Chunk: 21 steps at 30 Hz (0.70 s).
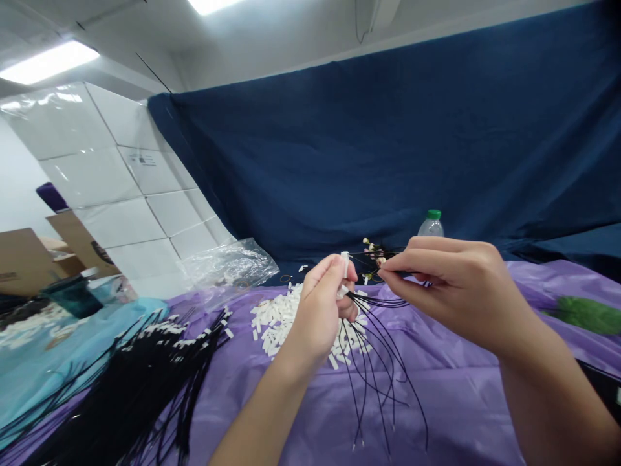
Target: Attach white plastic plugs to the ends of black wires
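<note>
My left hand (315, 317) is closed around small white plastic pieces, one of them, a white connector (345, 264), standing up between thumb and forefinger. Several thin black wires (383, 353) run from that hand, their free ends hanging over the purple cover. To its right, my right hand (453, 288) pinches thin black wire between thumb and fingertips. A strand stretches from this pinch toward the white connector; whether it enters the piece is too small to tell. Below and behind my left hand lies a loose pile of white plastic pieces (277, 318).
A thick bundle of black wires (121, 388) with white ends lies at left on purple sheeting (242, 414). Behind stand a green-capped bottle (431, 226), small flowers (372, 252) and crumpled clear plastic (237, 262). White boxes (116, 175) are stacked at left beside a blue curtain (363, 142).
</note>
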### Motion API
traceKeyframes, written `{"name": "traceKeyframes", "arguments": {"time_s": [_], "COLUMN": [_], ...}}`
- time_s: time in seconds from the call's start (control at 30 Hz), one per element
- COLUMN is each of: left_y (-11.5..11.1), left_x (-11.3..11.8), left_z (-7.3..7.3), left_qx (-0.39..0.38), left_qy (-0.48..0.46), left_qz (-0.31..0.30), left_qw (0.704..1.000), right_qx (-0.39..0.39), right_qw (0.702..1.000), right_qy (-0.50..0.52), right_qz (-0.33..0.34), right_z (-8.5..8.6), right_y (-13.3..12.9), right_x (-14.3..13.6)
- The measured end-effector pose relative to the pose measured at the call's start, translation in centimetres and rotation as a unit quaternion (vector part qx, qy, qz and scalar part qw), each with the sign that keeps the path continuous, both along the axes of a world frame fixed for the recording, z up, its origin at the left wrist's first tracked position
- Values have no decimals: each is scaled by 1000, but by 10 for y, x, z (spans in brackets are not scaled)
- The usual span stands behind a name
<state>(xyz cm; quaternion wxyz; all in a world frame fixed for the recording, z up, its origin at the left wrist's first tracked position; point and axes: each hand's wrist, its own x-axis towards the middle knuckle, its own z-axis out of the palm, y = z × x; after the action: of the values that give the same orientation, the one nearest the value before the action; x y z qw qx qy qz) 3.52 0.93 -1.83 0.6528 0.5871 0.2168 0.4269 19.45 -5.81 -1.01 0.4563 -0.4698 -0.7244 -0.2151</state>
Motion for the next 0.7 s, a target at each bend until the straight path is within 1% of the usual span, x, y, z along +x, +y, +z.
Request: {"name": "traceKeyframes", "arguments": {"time_s": [0.2, 0.43, 0.57, 0.7], "left_y": [0, -1, 0, 1], "left_x": [0, 1, 1, 1], "left_z": [-1, -1, -3, -4], "left_qx": [-4, -7, 7, 17], "left_qy": [-1, -11, -14, -7], "left_qz": [-2, -4, -8, -5], "left_qw": [1000, 1000, 1000, 1000], "right_qx": [-8, 2, 15, 49], "right_qw": [1000, 1000, 1000, 999], "right_qy": [5, -2, -6, 0], "right_qz": [-2, -1, -3, -13], "right_z": [-1, 0, 0, 1], "right_y": [-2, -1, -2, -3], "right_x": [1, 1, 1, 1]}}
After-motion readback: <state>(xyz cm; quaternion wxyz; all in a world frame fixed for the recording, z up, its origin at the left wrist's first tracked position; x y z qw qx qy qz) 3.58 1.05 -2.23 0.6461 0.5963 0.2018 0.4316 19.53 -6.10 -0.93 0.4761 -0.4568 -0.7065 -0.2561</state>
